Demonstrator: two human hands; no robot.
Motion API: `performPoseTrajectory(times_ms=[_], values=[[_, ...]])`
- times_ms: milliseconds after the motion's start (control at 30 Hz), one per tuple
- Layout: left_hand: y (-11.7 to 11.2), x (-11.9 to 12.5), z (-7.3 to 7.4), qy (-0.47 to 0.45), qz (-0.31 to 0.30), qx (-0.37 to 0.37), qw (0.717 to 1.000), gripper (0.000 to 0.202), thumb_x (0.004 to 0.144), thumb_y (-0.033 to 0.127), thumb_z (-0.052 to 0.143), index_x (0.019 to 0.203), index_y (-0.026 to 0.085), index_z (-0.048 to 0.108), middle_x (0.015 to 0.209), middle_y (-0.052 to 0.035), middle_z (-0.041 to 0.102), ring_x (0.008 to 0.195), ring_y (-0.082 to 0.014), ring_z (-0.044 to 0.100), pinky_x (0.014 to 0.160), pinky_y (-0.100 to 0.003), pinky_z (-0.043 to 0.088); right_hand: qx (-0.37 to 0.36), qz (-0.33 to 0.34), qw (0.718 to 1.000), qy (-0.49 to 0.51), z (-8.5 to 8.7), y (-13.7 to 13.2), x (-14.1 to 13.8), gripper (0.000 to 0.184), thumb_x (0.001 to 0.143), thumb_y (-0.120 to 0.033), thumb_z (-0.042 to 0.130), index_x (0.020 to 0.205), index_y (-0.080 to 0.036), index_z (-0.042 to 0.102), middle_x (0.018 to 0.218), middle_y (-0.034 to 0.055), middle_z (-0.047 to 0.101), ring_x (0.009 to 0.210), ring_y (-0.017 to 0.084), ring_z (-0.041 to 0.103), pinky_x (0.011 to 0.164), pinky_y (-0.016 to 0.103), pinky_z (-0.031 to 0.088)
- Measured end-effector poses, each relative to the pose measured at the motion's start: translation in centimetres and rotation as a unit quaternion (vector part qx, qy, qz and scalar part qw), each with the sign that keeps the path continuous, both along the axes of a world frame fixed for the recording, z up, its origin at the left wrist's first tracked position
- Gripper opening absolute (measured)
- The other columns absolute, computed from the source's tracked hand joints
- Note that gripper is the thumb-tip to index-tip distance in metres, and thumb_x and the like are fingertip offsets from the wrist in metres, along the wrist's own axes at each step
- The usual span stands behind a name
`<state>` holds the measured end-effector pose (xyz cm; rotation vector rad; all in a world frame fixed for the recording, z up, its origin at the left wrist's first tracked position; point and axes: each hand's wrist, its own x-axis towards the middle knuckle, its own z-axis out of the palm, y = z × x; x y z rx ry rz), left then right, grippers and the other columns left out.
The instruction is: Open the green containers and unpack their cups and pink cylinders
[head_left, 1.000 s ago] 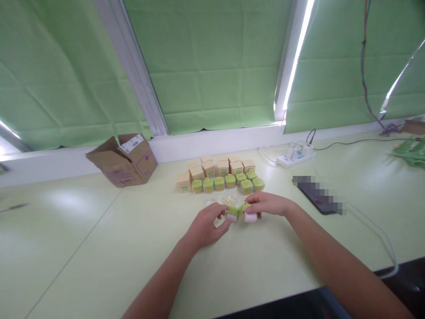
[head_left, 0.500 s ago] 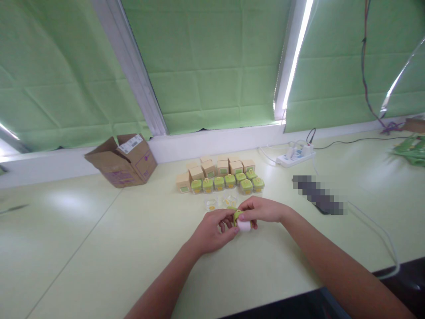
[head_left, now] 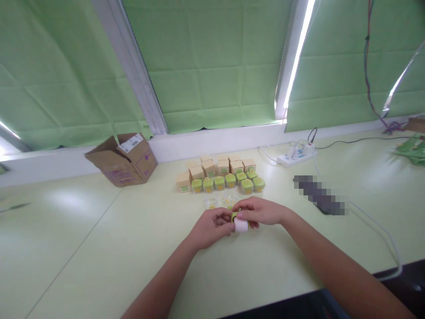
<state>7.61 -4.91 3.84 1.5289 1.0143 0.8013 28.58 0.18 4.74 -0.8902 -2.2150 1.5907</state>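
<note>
Between my two hands is a small green-and-white case [head_left: 241,226], its white rounded side facing me and a green edge above it. My left hand [head_left: 210,228] pinches its left side with thumb and fingers. From the right and above, my right hand [head_left: 262,211] grips it, the fingers hiding much of the green part. Just beyond the hands lie clear plastic pieces [head_left: 211,203] with yellow marks. Behind these stand several small clear containers with green lids [head_left: 219,182], each with a yellowish loop on top.
Several small tan cartons [head_left: 209,169] stand behind the green-lidded containers. An open cardboard box [head_left: 133,164] is at the back left. To the right are a white power strip [head_left: 296,157], a pixelated dark object [head_left: 318,195] and a white cable [head_left: 381,228] along the table.
The case has shifted slightly left and tilted a little in my hands. My right fingers have moved left over its top, and my left fingers are closer around its edge.
</note>
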Motion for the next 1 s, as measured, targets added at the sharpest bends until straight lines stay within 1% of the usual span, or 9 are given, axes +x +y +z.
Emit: performPoseTrajectory(times_ms=[100, 200, 300, 400, 467, 533, 667, 867, 1000], values=[[0.3, -0.1, 0.0, -0.021, 0.033, -0.015, 0.999, 0.024, 0.072, 0.024, 0.068, 0.090, 0.010, 0.065, 0.074, -0.0039, 0.066, 0.063, -0.0125, 0.062, 0.057, -0.023, 0.050, 0.126, -0.072, 0.989, 0.021, 0.4, -0.3, -0.2, 0.039, 0.086, -0.048, 0.053, 0.108, -0.017, 0.061, 0.070, -0.0008, 0.056, 0.056, 0.009, 0.049, 0.050, 0.021, 0.038], [0.7, -0.3, 0.0, -0.029, 0.068, -0.027, 0.997, 0.024, 0.072, 0.027, 0.068, 0.088, 0.010, 0.064, 0.072, -0.0033, 0.065, 0.060, -0.0127, 0.062, 0.056, -0.024, 0.052, 0.261, -0.120, 0.958, 0.026, 0.6, -0.7, -0.5, 0.038, 0.081, -0.047, 0.061, 0.105, -0.017, 0.062, 0.077, 0.0010, 0.056, 0.060, 0.010, 0.047, 0.055, 0.023, 0.039], [0.8, -0.4, 0.0, -0.026, 0.089, -0.030, 0.995, 0.024, 0.072, 0.028, 0.068, 0.087, 0.010, 0.063, 0.068, -0.0024, 0.065, 0.058, -0.0126, 0.063, 0.056, -0.024, 0.052, 0.360, -0.110, 0.926, 0.028, 0.5, -1.2, -0.9, 0.047, 0.073, -0.049, 0.069, 0.108, -0.019, 0.061, 0.088, 0.0041, 0.059, 0.070, 0.013, 0.052, 0.064, 0.027, 0.043], [0.8, -0.4, 0.0, -0.020, 0.106, -0.027, 0.994, 0.023, 0.071, 0.028, 0.069, 0.084, 0.010, 0.063, 0.066, -0.0015, 0.065, 0.056, -0.0124, 0.063, 0.055, -0.023, 0.052, 0.426, -0.106, 0.898, 0.036, 0.0, -1.4, -1.4, 0.052, 0.071, -0.049, 0.070, 0.112, -0.019, 0.058, 0.097, 0.0074, 0.059, 0.083, 0.018, 0.056, 0.073, 0.031, 0.046], [0.8, -0.3, 0.1, -0.012, 0.118, -0.028, 0.993, 0.022, 0.071, 0.028, 0.069, 0.082, 0.010, 0.063, 0.065, -0.0012, 0.065, 0.055, -0.0123, 0.063, 0.054, -0.023, 0.051, 0.451, -0.105, 0.885, 0.037, -0.5, -1.3, -1.6, 0.046, 0.074, -0.047, 0.068, 0.110, -0.019, 0.059, 0.096, 0.0082, 0.059, 0.084, 0.019, 0.057, 0.075, 0.032, 0.048], [0.8, -0.3, 0.1, -0.003, 0.128, -0.032, 0.991, 0.022, 0.070, 0.029, 0.069, 0.081, 0.011, 0.063, 0.062, -0.0008, 0.065, 0.054, -0.0120, 0.062, 0.053, -0.023, 0.051, 0.464, -0.102, 0.879, 0.037, -0.9, -1.2, -1.7, 0.041, 0.077, -0.046, 0.066, 0.107, -0.019, 0.060, 0.094, 0.0083, 0.060, 0.082, 0.018, 0.058, 0.074, 0.032, 0.049], [0.8, -0.2, 0.2, 0.009, 0.131, -0.035, 0.991, 0.022, 0.072, 0.030, 0.068, 0.080, 0.010, 0.063, 0.060, -0.0004, 0.064, 0.052, -0.0111, 0.061, 0.052, -0.021, 0.050, 0.476, -0.097, 0.874, 0.030, -1.4, -1.1, -1.9, 0.041, 0.078, -0.047, 0.066, 0.106, -0.018, 0.061, 0.094, 0.0084, 0.059, 0.080, 0.018, 0.059, 0.073, 0.031, 0.049], [0.8, -0.2, 0.4, 0.031, 0.133, -0.037, 0.990, 0.024, 0.072, 0.031, 0.068, 0.082, 0.009, 0.065, 0.065, -0.0027, 0.066, 0.054, -0.0110, 0.061, 0.053, -0.022, 0.052, 0.497, -0.096, 0.862, 0.031, -1.8, -1.1, -2.2, 0.033, 0.084, -0.044, 0.060, 0.106, -0.020, 0.062, 0.099, 0.0093, 0.059, 0.086, 0.018, 0.059, 0.076, 0.029, 0.049], [0.8, -0.3, 0.4, 0.031, 0.137, -0.036, 0.989, 0.025, 0.071, 0.032, 0.068, 0.083, 0.010, 0.065, 0.064, -0.0031, 0.067, 0.054, -0.0122, 0.062, 0.053, -0.023, 0.053, 0.500, -0.092, 0.861, 0.031, -1.6, -1.3, -2.4, 0.031, 0.085, -0.045, 0.058, 0.102, -0.020, 0.063, 0.096, 0.0087, 0.060, 0.085, 0.017, 0.060, 0.075, 0.029, 0.049]])
